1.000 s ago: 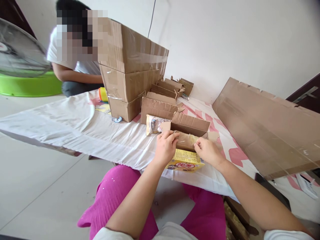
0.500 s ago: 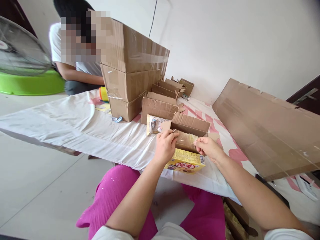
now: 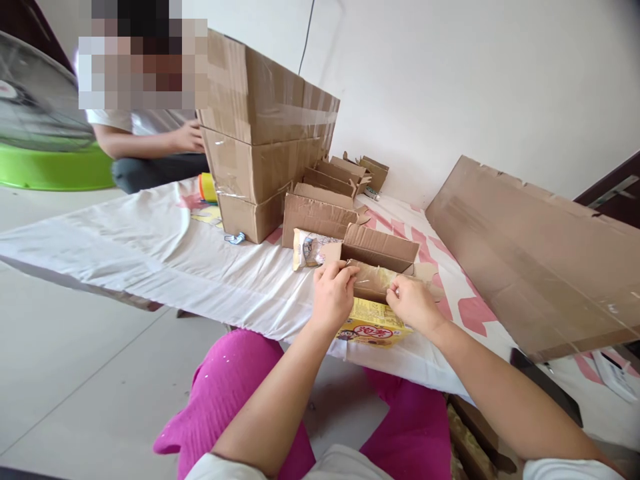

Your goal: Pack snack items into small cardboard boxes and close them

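Note:
A small open cardboard box [image 3: 383,243] stands on the cloth before me, its near flap [image 3: 373,280] carrying shiny clear tape. My left hand [image 3: 334,293] is closed on the left end of that flap, fingers bent over its edge. At the flap's right part, my right hand [image 3: 413,300] is pinched against the taped surface; what sits between thumb and fingertips is too small to make out. Just below both hands lies a yellow printed carton [image 3: 375,327], partly covered by them. A clear-and-yellow snack packet [image 3: 313,250] rests left of the box.
Taped cartons [image 3: 280,107] are stacked at back left, near another person [image 3: 155,140] and a fan [image 3: 40,100]. More open boxes [image 3: 325,183] run toward the wall. A large cardboard sheet or box [image 3: 530,260] leans at right, beside a dark flat object [image 3: 545,383].
My right hand has shifted slightly left and turned along the flap, fingers still pinched. My left hand stays put. The other person has moved left, and a hand now shows against the stacked cartons.

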`<action>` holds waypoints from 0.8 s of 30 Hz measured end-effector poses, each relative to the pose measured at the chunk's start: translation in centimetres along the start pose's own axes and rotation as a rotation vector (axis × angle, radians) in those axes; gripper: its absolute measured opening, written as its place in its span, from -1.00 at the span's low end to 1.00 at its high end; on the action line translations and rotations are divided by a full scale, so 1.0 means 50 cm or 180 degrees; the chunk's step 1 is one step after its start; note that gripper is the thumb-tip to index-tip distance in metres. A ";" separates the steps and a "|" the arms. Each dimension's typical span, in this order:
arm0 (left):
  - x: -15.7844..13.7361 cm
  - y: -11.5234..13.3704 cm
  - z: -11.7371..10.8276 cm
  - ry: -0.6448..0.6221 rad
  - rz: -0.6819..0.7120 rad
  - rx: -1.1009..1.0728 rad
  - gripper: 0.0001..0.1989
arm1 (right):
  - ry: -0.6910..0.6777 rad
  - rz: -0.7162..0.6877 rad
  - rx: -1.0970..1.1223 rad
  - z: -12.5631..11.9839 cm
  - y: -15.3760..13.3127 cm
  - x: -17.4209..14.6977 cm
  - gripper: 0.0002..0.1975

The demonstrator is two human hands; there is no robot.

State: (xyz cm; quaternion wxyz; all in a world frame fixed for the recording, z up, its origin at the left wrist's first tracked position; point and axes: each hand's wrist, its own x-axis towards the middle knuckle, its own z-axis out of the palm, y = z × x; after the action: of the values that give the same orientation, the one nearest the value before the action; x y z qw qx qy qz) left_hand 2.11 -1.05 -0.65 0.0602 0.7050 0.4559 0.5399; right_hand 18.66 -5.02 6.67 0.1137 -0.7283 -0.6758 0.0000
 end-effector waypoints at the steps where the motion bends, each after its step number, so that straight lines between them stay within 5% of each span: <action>1: 0.000 -0.001 -0.001 0.0030 0.0014 0.0014 -0.80 | -0.0129 0.0060 0.0241 0.001 0.000 0.002 -0.90; 5: 0.002 -0.006 -0.002 0.0068 0.0043 0.0007 -0.79 | -0.0781 0.0575 0.1668 0.006 0.005 0.006 -0.89; 8: 0.004 -0.008 -0.003 0.0011 -0.0055 0.0001 -0.82 | -0.0626 0.0570 0.2183 0.013 0.022 0.021 -0.88; 16: 0.013 -0.012 -0.010 -0.0645 0.0102 -0.0094 -0.76 | 0.0512 -0.0249 0.1057 0.023 0.085 0.077 -0.89; 24: 0.023 -0.009 -0.011 -0.0733 0.0137 -0.0028 -0.85 | 0.0774 0.0004 0.0459 0.024 0.037 0.048 -0.94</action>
State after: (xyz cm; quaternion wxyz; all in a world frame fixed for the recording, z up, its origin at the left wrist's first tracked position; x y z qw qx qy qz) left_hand 1.40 -0.18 0.13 0.1037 0.7717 0.4284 0.4584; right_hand 20.52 -2.55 5.58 0.2469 -0.7133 -0.6547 -0.0396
